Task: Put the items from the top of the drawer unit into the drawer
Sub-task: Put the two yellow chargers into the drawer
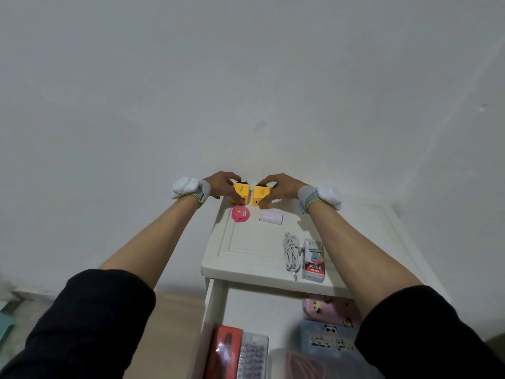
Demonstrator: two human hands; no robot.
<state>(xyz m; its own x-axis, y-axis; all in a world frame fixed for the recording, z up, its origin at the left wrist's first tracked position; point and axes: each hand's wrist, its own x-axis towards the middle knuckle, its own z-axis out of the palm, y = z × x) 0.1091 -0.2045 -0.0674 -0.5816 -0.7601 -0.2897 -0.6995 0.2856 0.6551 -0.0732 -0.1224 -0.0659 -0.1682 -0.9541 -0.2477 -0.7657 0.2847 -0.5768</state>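
White wall is filling most of the view, and against it a white drawer unit (254,258) is standing with its drawer (218,302) pulled open beneath the top. At the far edge of that top, the left hand (218,184) is closing around one yellow block (241,193) while the right hand (281,186) is closing around a second yellow block (261,196) just beside it; whether either block is lifting off the unit yet is hard to tell at this distance. Nearer on the top, a pink disc (241,213) is lying just in front of the left block, a small white box (271,216) in front of the right one, and a coiled white cable (291,251) is touching a boxed stamp (313,259) near the front edge.

The risks are coming from crowding. Dragging the blocks back low would be knocking the disc or white box toward the side edges. The right forearm is passing just beside the cable and stamp, so a careless pull could be sweeping them off the front. The drawer is already holding packets, so dropped blocks may be bouncing out.
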